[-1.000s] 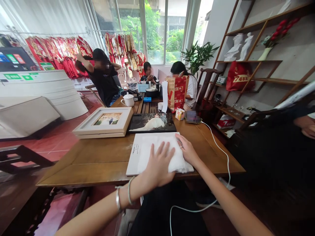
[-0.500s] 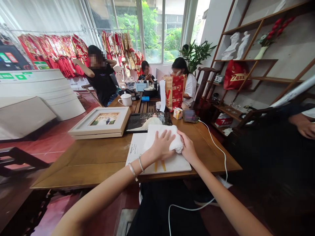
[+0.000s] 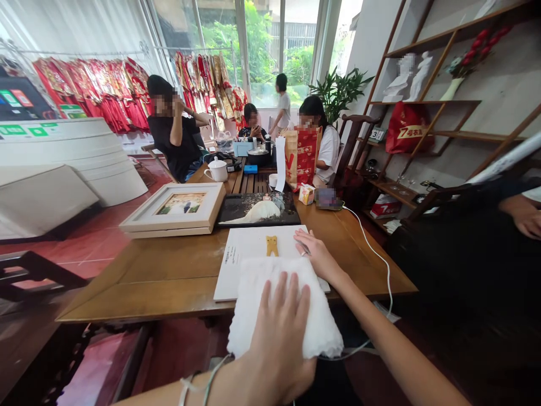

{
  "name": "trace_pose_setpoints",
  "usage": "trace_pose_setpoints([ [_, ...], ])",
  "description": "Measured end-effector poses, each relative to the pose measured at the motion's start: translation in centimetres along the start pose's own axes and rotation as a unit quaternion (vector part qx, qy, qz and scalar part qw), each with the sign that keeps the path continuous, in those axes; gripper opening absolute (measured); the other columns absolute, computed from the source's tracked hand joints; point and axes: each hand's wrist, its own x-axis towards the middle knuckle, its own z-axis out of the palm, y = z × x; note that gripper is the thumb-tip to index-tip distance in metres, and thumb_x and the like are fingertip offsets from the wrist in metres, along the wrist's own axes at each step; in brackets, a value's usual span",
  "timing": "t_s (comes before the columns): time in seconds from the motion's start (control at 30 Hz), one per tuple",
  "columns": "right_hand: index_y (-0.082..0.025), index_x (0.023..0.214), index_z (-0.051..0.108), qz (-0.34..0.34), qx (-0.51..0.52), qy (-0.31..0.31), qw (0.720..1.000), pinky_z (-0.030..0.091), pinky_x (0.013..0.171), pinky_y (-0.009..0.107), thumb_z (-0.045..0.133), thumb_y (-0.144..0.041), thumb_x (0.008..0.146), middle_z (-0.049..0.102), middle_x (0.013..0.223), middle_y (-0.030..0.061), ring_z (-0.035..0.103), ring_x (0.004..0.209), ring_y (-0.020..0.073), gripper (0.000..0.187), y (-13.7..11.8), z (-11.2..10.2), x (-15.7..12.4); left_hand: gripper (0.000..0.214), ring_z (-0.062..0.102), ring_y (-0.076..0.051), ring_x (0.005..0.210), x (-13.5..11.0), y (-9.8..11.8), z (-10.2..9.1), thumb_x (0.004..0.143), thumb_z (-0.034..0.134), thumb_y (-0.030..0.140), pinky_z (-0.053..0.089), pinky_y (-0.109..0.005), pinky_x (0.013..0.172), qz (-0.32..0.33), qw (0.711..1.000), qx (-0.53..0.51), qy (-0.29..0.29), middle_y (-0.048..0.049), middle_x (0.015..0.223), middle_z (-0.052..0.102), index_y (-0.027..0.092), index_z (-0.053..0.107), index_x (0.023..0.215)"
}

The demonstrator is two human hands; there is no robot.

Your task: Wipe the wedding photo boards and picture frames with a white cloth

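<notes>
One left hand [image 3: 279,327] lay spread-fingered on the white cloth [image 3: 249,304] over the white panel [image 3: 247,242]'s near edge, the right hand [image 3: 319,254] at its right side with grip unclear, wiping apparently begun but unfinished.

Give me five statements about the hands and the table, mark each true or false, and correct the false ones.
1. The left hand is spread over the white cloth. True.
2. The right hand is holding the lidded cup. False: it is at the right edge of the white board.
3. A yellowish fitting shows on the board. True.
4. The pale-framed picture stands upright. False: it lies flat.
5. A white cable runs across the table's right side. True.
</notes>
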Motion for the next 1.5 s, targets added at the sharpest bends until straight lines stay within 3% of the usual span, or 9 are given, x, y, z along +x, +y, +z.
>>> trace_pose_setpoints([
  [0.17,-0.014,0.119,0.062,-0.023,-0.034,-0.02,0.999,0.036,0.108,0.048,0.041,-0.025,0.09,0.056,0.131,0.0158,0.045,0.128,0.0264,0.037,-0.1,-0.2,0.0,0.075,0.013,-0.034,0.141,0.1,-1.9,-1.7,0.076,0.054,0.04,0.018,-0.062,0.109,-0.061,0.998,0.002,0.011,-0.0093,0.155,0.017,0.024,0.03,0.145],
  [0.5,-0.015,0.118,0.062,0.0,0.003,-0.015,1.0,0.035,0.109,0.047,0.043,-0.027,0.09,0.055,0.132,0.0148,0.045,0.128,0.0255,0.036,0.0,-0.1,0.0,0.063,0.022,-0.032,0.14,6.7,-9.9,-2.2,0.084,0.05,0.034,0.022,-0.055,0.109,-0.148,0.981,0.06,0.114,-0.0119,0.151,0.028,0.023,0.034,0.143],
  [0.63,-0.016,0.115,0.064,0.012,0.025,-0.001,1.0,0.035,0.109,0.047,0.045,-0.026,0.088,0.057,0.13,0.0136,0.047,0.126,0.0249,0.034,-0.1,-0.1,0.0,0.065,0.02,-0.034,0.139,6.0,-8.7,-1.4,0.082,0.051,0.032,0.022,-0.058,0.108,-0.155,0.978,0.066,0.126,-0.0138,0.151,0.027,0.022,0.033,0.143],
  [0.73,-0.017,0.113,0.065,0.026,0.045,0.008,0.999,0.034,0.109,0.048,0.047,-0.023,0.085,0.058,0.129,0.0128,0.048,0.126,0.0248,0.033,0.3,0.1,0.1,0.075,0.013,-0.039,0.14,4.7,-5.5,-0.6,0.075,0.058,0.034,0.016,-0.062,0.108,-0.145,0.981,0.067,0.114,-0.0181,0.152,0.022,0.017,0.032,0.144],
  [0.9,-0.02,0.107,0.068,0.053,0.1,0.002,0.994,0.035,0.108,0.048,0.052,-0.018,0.079,0.06,0.127,0.0108,0.051,0.124,0.0246,0.033,1.6,0.5,0.7,0.088,-0.001,-0.041,0.14,2.8,-0.1,0.8,0.071,0.06,0.042,0.003,-0.067,0.109,-0.065,0.994,0.032,0.081,-0.0219,0.153,0.011,0.01,0.027,0.146],
  [1.03,-0.02,0.108,0.067,0.055,0.11,0.004,0.992,0.035,0.108,0.049,0.054,-0.025,0.08,0.06,0.127,0.012,0.051,0.124,0.0267,0.031,2.3,0.7,1.0,0.093,-0.004,-0.04,0.14,1.4,1.6,1.6,0.072,0.06,0.046,0.003,-0.067,0.109,-0.028,0.997,0.007,0.065,-0.0232,0.153,0.006,0.005,0.022,0.146],
  [1.23,-0.019,0.118,0.062,0.035,0.057,-0.007,0.998,0.032,0.11,0.049,0.046,-0.027,0.086,0.056,0.132,0.0131,0.045,0.129,0.026,0.036,1.5,0.8,0.4,0.081,0.006,-0.035,0.142,1.2,0.1,0.2,0.075,0.057,0.047,0.008,-0.064,0.11,-0.07,0.996,-0.021,0.049,-0.0133,0.155,0.013,0.019,0.03,0.145],
  [1.37,-0.018,0.128,0.054,0.009,0.007,-0.023,1.0,0.03,0.112,0.049,0.044,-0.022,0.086,0.05,0.138,0.0129,0.038,0.134,0.0245,0.043,0.8,0.7,-0.2,0.072,0.015,-0.035,0.141,3.7,-2.2,-0.9,0.075,0.06,0.039,0.015,-0.064,0.108,-0.121,0.989,0.015,0.086,-0.0146,0.153,0.023,0.022,0.037,0.141],
  [1.5,-0.014,0.133,0.048,-0.002,-0.019,-0.042,0.999,0.026,0.113,0.049,0.039,-0.018,0.087,0.048,0.139,0.0144,0.036,0.135,0.0246,0.047,0.4,0.5,-0.3,0.069,0.022,-0.034,0.139,6.8,-6.3,-1.3,0.076,0.061,0.037,0.022,-0.059,0.107,-0.096,0.986,0.039,0.129,-0.014,0.15,0.029,0.026,0.038,0.14],
])
